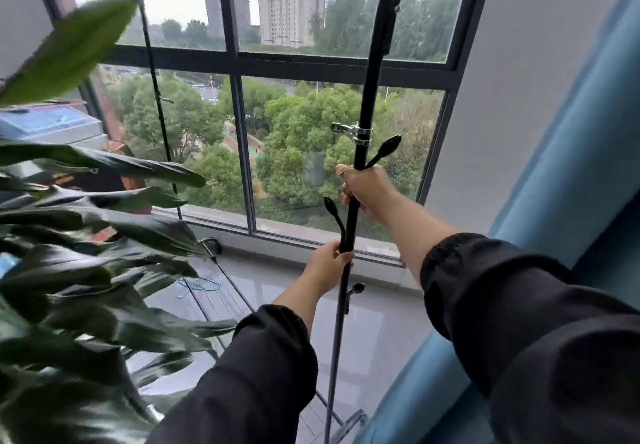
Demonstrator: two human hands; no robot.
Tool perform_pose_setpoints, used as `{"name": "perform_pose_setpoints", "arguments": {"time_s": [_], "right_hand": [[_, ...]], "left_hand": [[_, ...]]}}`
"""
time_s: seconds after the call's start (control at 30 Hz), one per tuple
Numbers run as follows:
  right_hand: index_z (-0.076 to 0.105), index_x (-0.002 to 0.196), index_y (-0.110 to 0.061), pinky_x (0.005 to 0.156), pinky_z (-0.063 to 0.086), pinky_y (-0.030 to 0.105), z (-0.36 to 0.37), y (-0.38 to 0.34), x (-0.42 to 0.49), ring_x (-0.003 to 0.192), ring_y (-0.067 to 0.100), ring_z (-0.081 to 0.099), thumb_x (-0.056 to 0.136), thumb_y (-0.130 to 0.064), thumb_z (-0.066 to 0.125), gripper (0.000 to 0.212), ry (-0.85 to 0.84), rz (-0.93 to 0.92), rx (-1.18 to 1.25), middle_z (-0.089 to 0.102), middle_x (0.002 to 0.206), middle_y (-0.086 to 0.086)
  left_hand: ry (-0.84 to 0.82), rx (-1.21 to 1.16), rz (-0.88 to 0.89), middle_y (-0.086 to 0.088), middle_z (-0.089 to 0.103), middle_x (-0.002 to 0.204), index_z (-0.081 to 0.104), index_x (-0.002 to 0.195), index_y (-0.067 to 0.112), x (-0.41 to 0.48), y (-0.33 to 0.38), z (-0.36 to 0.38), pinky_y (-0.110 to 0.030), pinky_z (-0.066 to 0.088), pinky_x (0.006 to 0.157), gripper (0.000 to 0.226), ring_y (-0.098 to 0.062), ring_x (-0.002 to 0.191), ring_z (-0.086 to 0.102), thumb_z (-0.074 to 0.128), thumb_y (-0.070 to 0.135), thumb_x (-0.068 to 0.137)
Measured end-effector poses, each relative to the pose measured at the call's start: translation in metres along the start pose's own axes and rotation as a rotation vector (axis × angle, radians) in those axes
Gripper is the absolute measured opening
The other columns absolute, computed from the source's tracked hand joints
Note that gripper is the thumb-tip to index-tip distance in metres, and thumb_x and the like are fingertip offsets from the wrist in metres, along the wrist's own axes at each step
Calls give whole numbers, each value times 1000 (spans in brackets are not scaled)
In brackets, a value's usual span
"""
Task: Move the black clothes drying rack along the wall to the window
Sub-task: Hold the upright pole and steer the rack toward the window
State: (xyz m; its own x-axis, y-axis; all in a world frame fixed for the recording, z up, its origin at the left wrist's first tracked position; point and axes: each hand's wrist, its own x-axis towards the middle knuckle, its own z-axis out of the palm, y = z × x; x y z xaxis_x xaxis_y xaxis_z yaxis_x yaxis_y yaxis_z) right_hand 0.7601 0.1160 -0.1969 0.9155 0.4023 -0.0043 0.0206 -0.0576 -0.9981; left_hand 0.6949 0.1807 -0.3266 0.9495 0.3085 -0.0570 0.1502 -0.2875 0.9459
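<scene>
The black clothes drying rack (375, 62) stands in front of the window (277, 66). Its near upright pole runs from top right down to the floor, with black hook pegs and a metal clamp on it. My right hand (367, 190) is closed around this pole below the clamp. Lower on the same pole, my left hand (327, 263) grips just under a peg. The rack's far upright (157, 97) and top bar rise at the left by the window. Its bottom shelf of rails (221, 298) lies low over the floor.
A large leafy plant (86, 235) fills the left side close to the rack. A blue curtain (554, 184) hangs at the right along a grey wall. The window sill (294, 235) and glossy floor (381, 332) lie beyond the pole.
</scene>
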Motion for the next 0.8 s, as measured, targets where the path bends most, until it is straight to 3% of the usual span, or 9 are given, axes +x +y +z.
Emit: {"name": "perform_pose_setpoints", "arguments": {"time_s": [0.1, 0.3, 0.53, 0.8], "right_hand": [[50, 84, -6, 51, 41, 26, -19, 0, 20, 49, 16, 42, 93, -19, 57, 17, 15, -10, -26, 44, 57, 3], [50, 73, -8, 49, 39, 27, -46, -1, 59, 44, 17, 41, 90, -15, 57, 20, 70, -58, -81, 45, 55, 4], [47, 75, -8, 47, 38, 26, -70, -5, 112, 43, 17, 40, 89, -12, 56, 17, 138, -54, -136, 42, 54, 4], [47, 68, -9, 51, 41, 31, -112, 3, 163, 44, 19, 42, 86, -10, 54, 20, 203, -61, -128, 42, 50, 5]], "left_hand": [[21, 24, -2, -11, 68, 97, 59, 106, 12, 22, 7, 16, -39, 51, 79, 17, -23, 87, 64, 53, 21, 92], [67, 72, 25, -10, 70, 97, 62, 97, 12, 63, 19, 41, -30, 43, 64, 17, -26, 87, 62, 53, 26, 91], [37, 33, 41, -12, 70, 96, 60, 93, 16, 128, 31, 64, -45, 53, 80, 12, -30, 91, 64, 54, 26, 90], [-82, 62, 98, -6, 66, 95, 62, 103, 11, 195, 44, 89, -36, 47, 80, 19, -25, 90, 59, 54, 22, 90]]}}
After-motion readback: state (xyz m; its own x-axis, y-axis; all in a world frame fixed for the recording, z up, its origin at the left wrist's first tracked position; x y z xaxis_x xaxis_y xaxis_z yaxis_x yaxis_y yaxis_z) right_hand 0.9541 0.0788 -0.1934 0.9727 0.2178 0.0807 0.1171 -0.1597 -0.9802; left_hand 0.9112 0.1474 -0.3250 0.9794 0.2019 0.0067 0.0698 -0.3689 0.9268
